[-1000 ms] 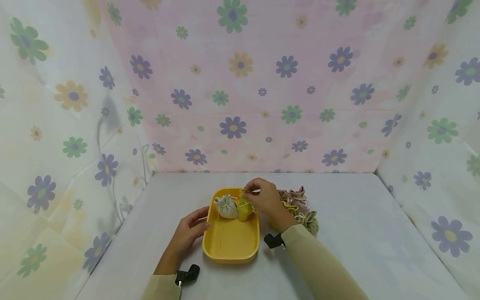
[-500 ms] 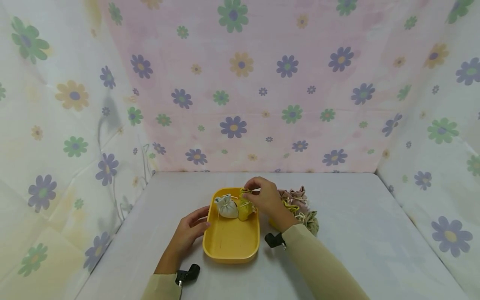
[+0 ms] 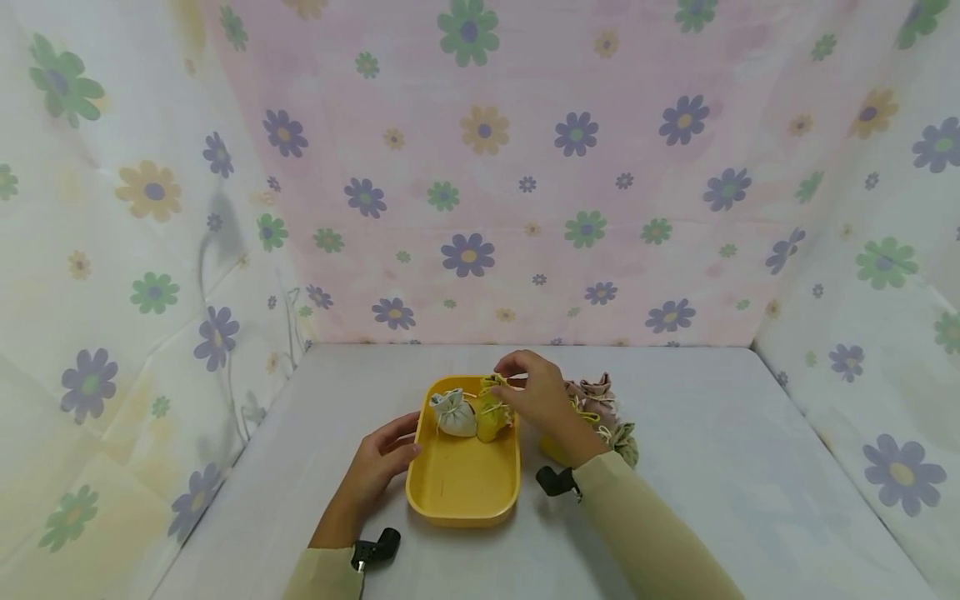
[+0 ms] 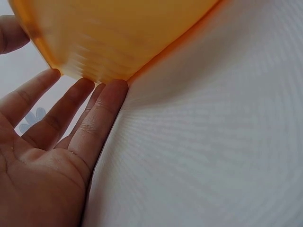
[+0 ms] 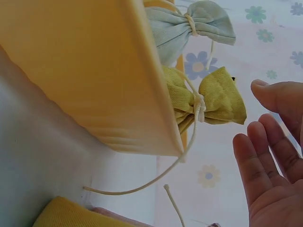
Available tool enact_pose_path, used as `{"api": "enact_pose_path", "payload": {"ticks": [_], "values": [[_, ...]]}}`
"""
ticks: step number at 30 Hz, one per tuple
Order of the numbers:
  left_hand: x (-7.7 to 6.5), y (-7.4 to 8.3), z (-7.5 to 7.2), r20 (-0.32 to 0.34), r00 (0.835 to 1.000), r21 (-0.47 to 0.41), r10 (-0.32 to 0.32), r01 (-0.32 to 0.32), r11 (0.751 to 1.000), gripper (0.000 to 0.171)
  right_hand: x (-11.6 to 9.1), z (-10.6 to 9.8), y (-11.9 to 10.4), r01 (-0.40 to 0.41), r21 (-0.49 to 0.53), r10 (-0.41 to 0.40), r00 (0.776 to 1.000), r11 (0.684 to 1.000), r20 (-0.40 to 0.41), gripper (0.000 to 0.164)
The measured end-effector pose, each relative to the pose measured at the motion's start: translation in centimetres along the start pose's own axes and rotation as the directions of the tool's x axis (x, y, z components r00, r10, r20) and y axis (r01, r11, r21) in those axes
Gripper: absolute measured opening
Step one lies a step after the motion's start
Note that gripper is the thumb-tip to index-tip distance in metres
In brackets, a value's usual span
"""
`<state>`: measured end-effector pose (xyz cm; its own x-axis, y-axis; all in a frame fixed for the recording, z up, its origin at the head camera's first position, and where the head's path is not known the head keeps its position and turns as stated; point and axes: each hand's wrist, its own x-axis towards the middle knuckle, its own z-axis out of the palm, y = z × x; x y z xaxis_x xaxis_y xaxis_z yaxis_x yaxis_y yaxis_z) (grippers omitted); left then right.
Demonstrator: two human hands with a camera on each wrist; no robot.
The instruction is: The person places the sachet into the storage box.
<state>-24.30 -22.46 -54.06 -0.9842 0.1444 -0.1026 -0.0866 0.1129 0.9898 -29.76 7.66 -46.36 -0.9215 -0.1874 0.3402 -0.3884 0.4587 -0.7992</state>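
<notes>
A yellow tray (image 3: 462, 492) stands on the table with two small drawstring pouches at its far end. One is a pale whitish pouch (image 3: 454, 418); right of it stands a mustard-yellow pouch (image 3: 491, 422), its neck tied with a cream cord (image 5: 142, 189) that hangs over the tray's side in the right wrist view. My right hand (image 3: 542, 402) is just beside the yellow pouch's top, thumb and fingers spread apart with a gap to the cloth in the right wrist view. At the tray's left side, my left hand (image 3: 380, 458) touches the wall with extended fingertips (image 4: 113, 92).
Right of the tray, partly behind my right forearm, lies a group of pouches: a pink pouch (image 3: 597, 400), a green pouch (image 3: 624, 443) and another yellow pouch (image 3: 553, 450). Flower-printed cloth (image 3: 525, 283) walls in the white table (image 3: 735, 467) at the back and sides.
My right hand has let go of the yellow pouch's top and drawn slightly to the right. The pouch stays in the tray; my left hand keeps its place.
</notes>
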Motion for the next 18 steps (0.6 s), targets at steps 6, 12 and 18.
{"api": "enact_pose_path", "payload": {"ticks": [6,12,18], "values": [[-0.1,0.0,0.0,-0.004,1.000,0.004,0.004,-0.004,1.000,0.054,-0.5,-0.8,-0.4,0.009,0.001,-0.009,1.000,1.000,-0.007,0.027],[-0.1,0.1,0.1,-0.010,1.000,0.015,0.001,-0.001,1.000,0.054,-1.3,-1.6,-0.6,0.014,-0.049,-0.016,0.999,0.999,-0.041,0.027],[0.0,0.0,0.1,-0.010,1.000,0.020,0.003,-0.003,1.000,0.056,-2.0,-2.3,-0.7,0.012,-0.048,-0.015,0.998,0.999,-0.055,0.028]]}}
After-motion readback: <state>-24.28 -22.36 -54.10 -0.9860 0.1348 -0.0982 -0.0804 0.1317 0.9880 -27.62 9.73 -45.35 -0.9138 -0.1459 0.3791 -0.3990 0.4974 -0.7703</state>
